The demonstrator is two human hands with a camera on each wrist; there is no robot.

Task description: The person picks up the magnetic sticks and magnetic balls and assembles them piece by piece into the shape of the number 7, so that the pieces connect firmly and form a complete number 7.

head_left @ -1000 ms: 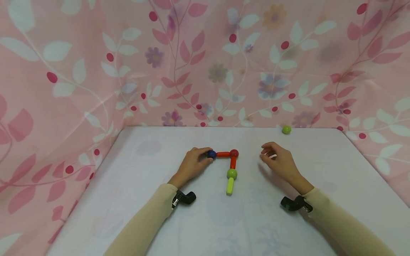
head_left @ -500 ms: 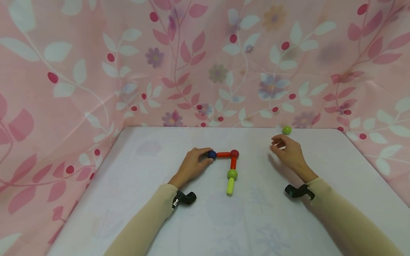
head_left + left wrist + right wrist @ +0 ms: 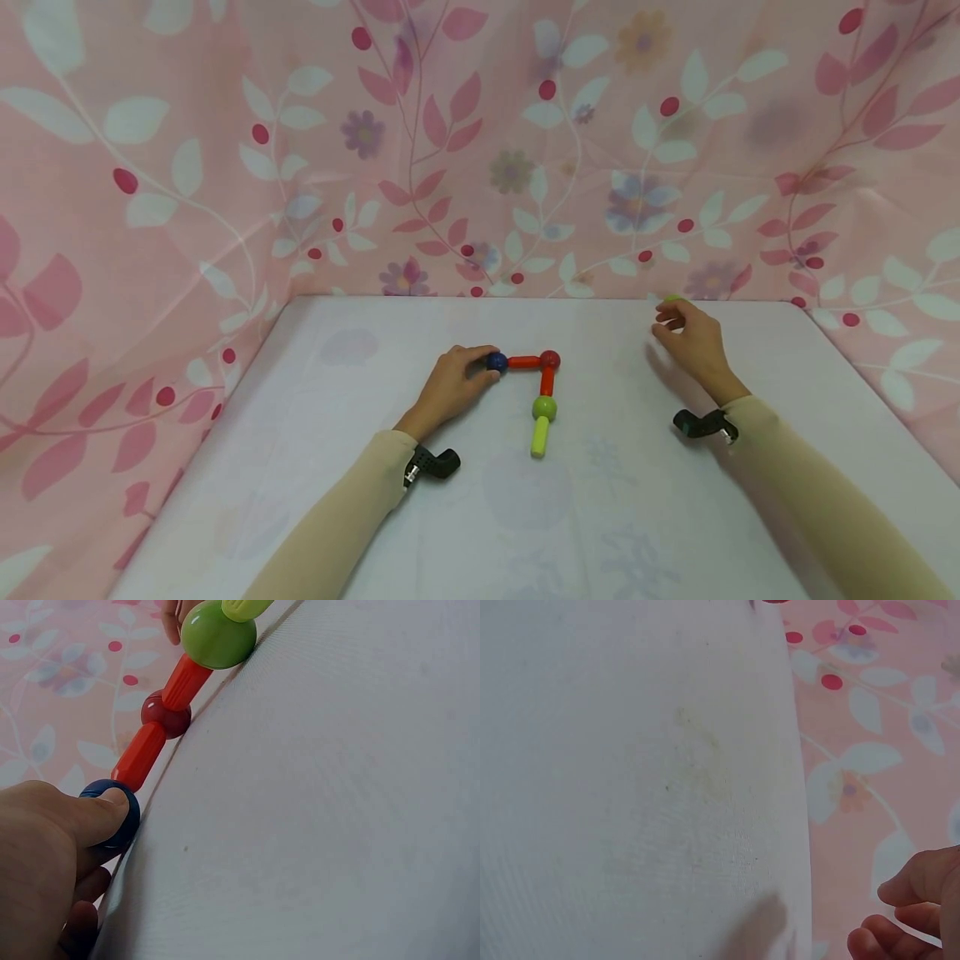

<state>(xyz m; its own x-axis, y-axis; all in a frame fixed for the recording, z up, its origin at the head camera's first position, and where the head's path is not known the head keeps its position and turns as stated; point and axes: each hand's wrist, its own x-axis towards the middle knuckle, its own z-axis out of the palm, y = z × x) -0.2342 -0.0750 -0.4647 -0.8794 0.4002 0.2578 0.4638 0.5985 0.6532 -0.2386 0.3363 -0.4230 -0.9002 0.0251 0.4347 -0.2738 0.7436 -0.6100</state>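
Observation:
My left hand (image 3: 446, 390) pinches a dark blue ball (image 3: 497, 362) between thumb and fingers at the left end of a toy chain on the table. From that ball a red rod (image 3: 523, 362) runs right to a red ball (image 3: 550, 359). A second red rod (image 3: 547, 382) leads toward the front to a green ball (image 3: 544, 407), which bears a yellow-green rod (image 3: 539, 437). My right hand (image 3: 693, 346) is at the back right, fingers loosely bent with nothing between them. Behind its fingertips, mostly hidden, is a loose green ball (image 3: 673, 297).
A white cloth covers the table (image 3: 450, 525), with faint printed patterns. A pink floral curtain (image 3: 480, 150) hangs along its back edge and left side. Black wrist cameras sit at the left cuff (image 3: 438, 463) and the right cuff (image 3: 701, 423).
My right hand has moved back and to the right, from beside the chain to the loose green ball, now covering most of it. The left hand and the chain stay in place.

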